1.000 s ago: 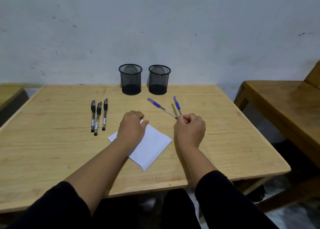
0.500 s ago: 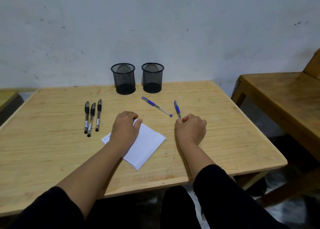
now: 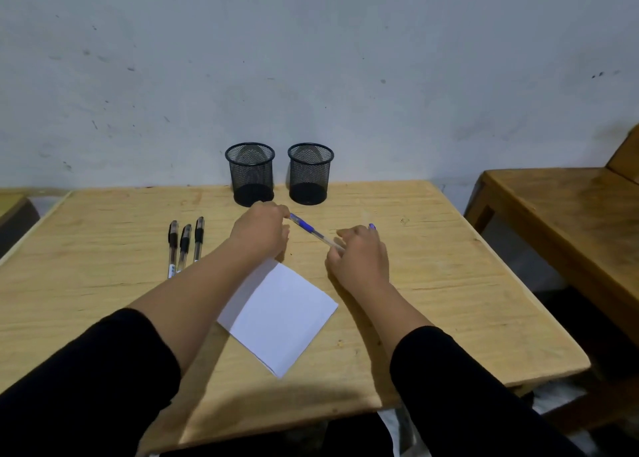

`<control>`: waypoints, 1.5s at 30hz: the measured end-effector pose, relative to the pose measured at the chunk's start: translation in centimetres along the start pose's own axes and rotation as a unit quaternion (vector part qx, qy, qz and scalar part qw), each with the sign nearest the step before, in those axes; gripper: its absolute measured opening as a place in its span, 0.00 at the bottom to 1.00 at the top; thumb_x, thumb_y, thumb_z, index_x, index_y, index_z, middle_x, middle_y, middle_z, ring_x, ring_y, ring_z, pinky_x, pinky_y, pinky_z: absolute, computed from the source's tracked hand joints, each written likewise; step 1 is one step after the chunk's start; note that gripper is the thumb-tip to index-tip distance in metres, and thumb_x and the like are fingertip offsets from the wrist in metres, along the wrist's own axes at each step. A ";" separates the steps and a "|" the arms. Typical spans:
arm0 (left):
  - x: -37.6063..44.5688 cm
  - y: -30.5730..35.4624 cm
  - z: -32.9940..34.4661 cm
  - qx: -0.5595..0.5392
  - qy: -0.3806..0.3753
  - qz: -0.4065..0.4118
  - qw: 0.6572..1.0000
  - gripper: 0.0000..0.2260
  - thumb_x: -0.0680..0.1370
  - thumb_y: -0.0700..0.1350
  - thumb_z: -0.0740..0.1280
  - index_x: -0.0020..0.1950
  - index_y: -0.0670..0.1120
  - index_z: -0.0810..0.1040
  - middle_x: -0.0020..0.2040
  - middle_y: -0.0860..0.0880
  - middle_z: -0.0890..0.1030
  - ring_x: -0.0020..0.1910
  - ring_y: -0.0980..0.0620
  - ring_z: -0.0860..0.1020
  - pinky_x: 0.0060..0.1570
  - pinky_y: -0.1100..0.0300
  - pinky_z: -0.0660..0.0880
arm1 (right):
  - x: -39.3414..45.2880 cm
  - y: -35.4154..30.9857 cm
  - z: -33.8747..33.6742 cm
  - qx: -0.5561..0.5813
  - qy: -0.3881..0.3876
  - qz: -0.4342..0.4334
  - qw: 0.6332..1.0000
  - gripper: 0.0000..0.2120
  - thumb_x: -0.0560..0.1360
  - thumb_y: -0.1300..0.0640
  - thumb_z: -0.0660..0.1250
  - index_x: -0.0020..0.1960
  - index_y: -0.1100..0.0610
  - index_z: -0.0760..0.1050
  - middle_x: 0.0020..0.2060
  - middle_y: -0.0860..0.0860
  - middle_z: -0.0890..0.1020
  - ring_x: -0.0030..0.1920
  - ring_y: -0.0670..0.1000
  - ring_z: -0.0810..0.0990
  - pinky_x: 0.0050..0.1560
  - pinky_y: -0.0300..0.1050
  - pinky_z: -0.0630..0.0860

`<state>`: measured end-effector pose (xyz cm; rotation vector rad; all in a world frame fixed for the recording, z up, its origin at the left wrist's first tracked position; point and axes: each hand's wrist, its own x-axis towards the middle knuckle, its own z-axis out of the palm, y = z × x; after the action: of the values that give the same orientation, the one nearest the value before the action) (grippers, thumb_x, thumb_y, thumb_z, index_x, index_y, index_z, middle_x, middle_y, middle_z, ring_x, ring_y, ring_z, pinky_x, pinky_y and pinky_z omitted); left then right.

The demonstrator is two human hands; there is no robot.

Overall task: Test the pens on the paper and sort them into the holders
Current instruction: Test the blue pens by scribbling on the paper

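A blue pen [image 3: 313,230] lies slanted between my hands, just in front of two black mesh holders [image 3: 250,173] [image 3: 310,173]. My left hand [image 3: 262,230] pinches its far, capped end. My right hand [image 3: 361,256] closes on its near, clear end. The blue tip of a second pen [image 3: 372,226] pokes out behind my right hand; the rest of it is hidden. Three black pens [image 3: 185,244] lie side by side to the left. A folded white paper [image 3: 281,313] lies on the table under my left forearm.
The wooden table [image 3: 432,283] stands against a grey wall, with both holders at its back edge. A second wooden table [image 3: 560,207] stands to the right across a gap. Part of another wooden surface [image 3: 10,202] shows at the far left.
My left hand has left the paper and reached forward to the blue pen's capped end. My right hand has shifted onto that pen's near end.
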<state>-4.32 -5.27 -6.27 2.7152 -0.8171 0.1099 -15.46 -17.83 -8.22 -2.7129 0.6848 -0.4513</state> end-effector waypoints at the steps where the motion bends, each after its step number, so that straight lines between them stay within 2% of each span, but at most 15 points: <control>1: 0.6 -0.1 0.2 0.009 -0.005 0.010 1.000 0.15 0.77 0.46 0.63 0.64 0.47 0.73 0.59 0.45 0.76 0.59 0.46 0.72 0.52 0.52 0.75 | 0.3 -0.2 0.3 -0.009 -0.008 -0.008 1.000 0.16 0.76 0.54 0.60 0.62 0.56 0.75 0.57 0.53 0.77 0.59 0.53 0.71 0.55 0.46 0.70; 5: 2.4 -0.6 1.3 0.024 -0.018 0.044 0.999 0.12 0.78 0.43 0.61 0.61 0.48 0.75 0.57 0.46 0.77 0.56 0.47 0.73 0.48 0.54 0.75 | 1.6 -0.7 1.6 -0.021 -0.014 -0.021 0.999 0.13 0.76 0.55 0.59 0.57 0.56 0.77 0.53 0.53 0.79 0.55 0.52 0.72 0.54 0.47 0.74; 9: 3.4 -1.1 2.2 -0.013 -0.033 0.064 0.997 0.13 0.78 0.40 0.60 0.61 0.48 0.75 0.58 0.45 0.77 0.57 0.46 0.73 0.53 0.50 0.75 | 2.5 -1.1 2.4 -0.015 0.001 -0.030 0.999 0.15 0.78 0.54 0.59 0.60 0.56 0.77 0.54 0.53 0.78 0.55 0.51 0.72 0.53 0.45 0.73; 12: 3.8 -1.2 2.4 -0.038 -0.021 0.062 0.997 0.10 0.77 0.38 0.62 0.57 0.46 0.77 0.55 0.45 0.78 0.54 0.47 0.73 0.52 0.51 0.75 | 2.9 -1.4 2.7 -0.008 0.007 -0.034 0.999 0.14 0.78 0.55 0.59 0.60 0.57 0.77 0.53 0.53 0.78 0.54 0.50 0.72 0.53 0.44 0.73; 16: 3.5 -1.6 2.5 -0.070 -0.016 0.051 0.996 0.04 0.77 0.39 0.63 0.50 0.45 0.76 0.48 0.45 0.79 0.46 0.49 0.74 0.44 0.55 0.74 | 3.0 -1.6 2.7 0.015 0.004 -0.035 0.999 0.13 0.78 0.55 0.60 0.57 0.56 0.78 0.49 0.52 0.79 0.50 0.50 0.73 0.50 0.45 0.74; 18: 3.0 -2.0 2.4 -0.096 -0.015 0.042 0.994 0.04 0.77 0.39 0.63 0.48 0.46 0.76 0.46 0.46 0.80 0.43 0.49 0.75 0.40 0.57 0.72 | 3.0 -1.7 2.2 0.087 -0.009 -0.003 0.996 0.11 0.76 0.56 0.63 0.54 0.57 0.80 0.45 0.52 0.80 0.46 0.50 0.76 0.44 0.42 0.75; 21: 1.9 -2.6 1.7 -0.156 -0.011 0.024 0.987 0.04 0.78 0.39 0.61 0.47 0.46 0.76 0.44 0.46 0.80 0.43 0.47 0.77 0.41 0.56 0.74 | 2.9 -2.2 0.7 0.267 -0.032 0.086 0.959 0.06 0.72 0.58 0.68 0.45 0.57 0.82 0.36 0.49 0.81 0.39 0.48 0.77 0.35 0.36 0.70; 24: 0.8 -3.1 0.6 -0.216 0.002 0.018 0.976 0.06 0.78 0.38 0.61 0.46 0.46 0.76 0.44 0.46 0.80 0.43 0.47 0.76 0.39 0.61 0.72 | 2.3 -3.0 -1.1 0.402 -0.047 0.155 0.901 0.04 0.71 0.56 0.72 0.41 0.56 0.83 0.32 0.47 0.79 0.35 0.47 0.75 0.32 0.36 0.69; 28: -1.0 -2.8 -1.0 -0.259 0.042 0.017 0.965 0.06 0.79 0.39 0.60 0.48 0.45 0.77 0.44 0.47 0.79 0.42 0.50 0.74 0.36 0.68 0.67 | 0.9 -4.3 -2.2 0.562 -0.048 0.163 0.810 0.03 0.71 0.60 0.72 0.43 0.60 0.81 0.32 0.52 0.80 0.31 0.48 0.73 0.29 0.35 0.71; 29: -1.5 -2.6 -1.3 -0.272 0.053 0.021 0.961 0.06 0.79 0.39 0.60 0.48 0.45 0.77 0.44 0.47 0.79 0.42 0.51 0.74 0.36 0.68 0.67 | 0.7 -4.6 -2.2 0.582 -0.046 0.150 0.798 0.03 0.71 0.61 0.71 0.44 0.61 0.80 0.32 0.53 0.80 0.30 0.47 0.74 0.29 0.36 0.72; 32: -3.0 -1.9 -2.5 -0.312 0.079 0.044 0.946 0.06 0.77 0.39 0.62 0.47 0.46 0.78 0.43 0.48 0.80 0.40 0.54 0.75 0.38 0.71 0.67 | -0.2 -5.8 -2.1 0.603 -0.053 0.107 0.789 0.01 0.74 0.62 0.69 0.45 0.59 0.79 0.31 0.52 0.80 0.28 0.44 0.75 0.28 0.34 0.71; 35: -4.0 -1.9 -3.5 -0.304 0.095 0.069 0.945 0.05 0.76 0.37 0.64 0.47 0.44 0.79 0.41 0.50 0.80 0.37 0.63 0.74 0.37 0.78 0.67 | -1.0 -6.8 -2.3 0.621 -0.058 0.083 0.777 0.02 0.75 0.64 0.67 0.44 0.60 0.77 0.31 0.53 0.79 0.26 0.42 0.74 0.26 0.33 0.69; 38: -4.7 -2.9 -4.5 -0.295 0.109 0.072 0.946 0.05 0.75 0.37 0.65 0.46 0.43 0.80 0.38 0.52 0.79 0.33 0.64 0.73 0.35 0.77 0.66 | -1.8 -7.5 -2.4 0.612 -0.051 0.048 0.788 0.05 0.75 0.64 0.66 0.41 0.58 0.76 0.29 0.53 0.78 0.26 0.42 0.73 0.27 0.33 0.68; 42: -4.8 -3.3 -5.2 -0.287 0.108 0.087 0.948 0.05 0.75 0.37 0.66 0.45 0.44 0.81 0.35 0.56 0.78 0.35 0.68 0.74 0.35 0.76 0.67 | -2.5 -8.3 -2.4 0.603 -0.036 0.022 0.796 0.07 0.75 0.63 0.66 0.39 0.57 0.76 0.29 0.53 0.77 0.28 0.44 0.73 0.28 0.35 0.69; 45: -4.8 -4.8 -5.4 -0.300 0.154 0.021 0.941 0.07 0.75 0.34 0.64 0.44 0.42 0.81 0.39 0.51 0.80 0.36 0.64 0.74 0.37 0.79 0.66 | -2.9 -7.7 -3.1 0.621 -0.020 0.028 0.783 0.08 0.75 0.64 0.65 0.38 0.58 0.74 0.28 0.53 0.76 0.27 0.44 0.71 0.28 0.35 0.67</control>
<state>-5.63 2.72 -3.15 2.0421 -0.6753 0.2435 -15.93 -10.60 -3.28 -1.4216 0.2488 -0.5488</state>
